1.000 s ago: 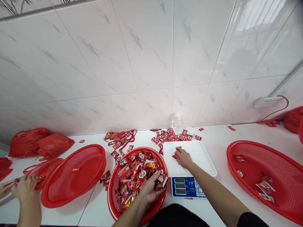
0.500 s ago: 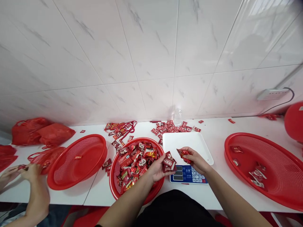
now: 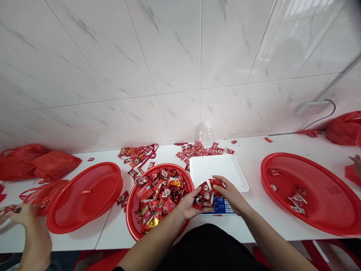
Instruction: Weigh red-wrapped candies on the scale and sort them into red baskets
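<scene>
Several dark red packets (image 3: 205,195) rest in my left hand (image 3: 189,205), whose fingers curl round them beside the full basket. Pinched in my right hand (image 3: 228,194) are red packets (image 3: 216,187), close against those in the left, above the near edge of the scale. The white scale tray (image 3: 217,169) holds nothing large, and the blue keypad panel (image 3: 221,206) is partly hidden by both hands. A red basket (image 3: 128,210) heaped with mixed red and gold packets (image 3: 160,195) stands just left of my left hand.
Small red packets (image 3: 197,150) lie behind the scale near a clear plastic bottle (image 3: 207,137). Nearly bare red basket (image 3: 84,203) stands left; another (image 3: 324,195) with a few packets stands right. Red bags (image 3: 56,163) lie far left. Other people's hands show at both side edges.
My hands have come together, and more packets show in my left hand. The view has shifted, bringing a person's hand and a red bag into sight at the right edge.
</scene>
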